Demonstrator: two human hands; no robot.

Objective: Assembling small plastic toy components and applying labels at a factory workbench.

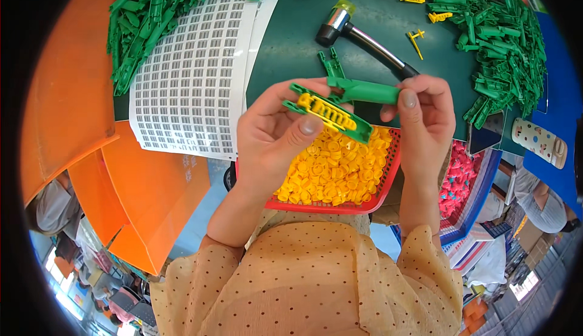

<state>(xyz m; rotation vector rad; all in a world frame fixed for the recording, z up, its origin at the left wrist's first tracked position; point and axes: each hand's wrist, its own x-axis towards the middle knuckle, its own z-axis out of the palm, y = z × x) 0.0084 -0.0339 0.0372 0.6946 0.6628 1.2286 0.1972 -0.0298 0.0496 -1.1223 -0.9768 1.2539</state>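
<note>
Between thumb and fingers, my left hand point(273, 129) holds a green plastic shell half point(359, 130) with a yellow ribbed plastic insert point(327, 112) lying in it. My right hand point(425, 117) pinches the end of another green plastic piece point(370, 92), long and smooth, whose far end meets the shell half near my left fingertips. Whether the two pieces are joined cannot be made out. Just beyond my hands, a further green part point(331, 62) lies on the dark green table. Behind it rests a mallet point(373, 43) with a black and yellow head.
Green plastic parts heap at the far left point(146, 26) and right point(507, 50). A sheet of printed labels point(188, 75) covers the table's left. Below my hands, a red basket point(386, 193) holds small yellow pieces; a blue crate point(464, 229) with pink pieces stands right. A phone point(539, 143) lies at the right edge.
</note>
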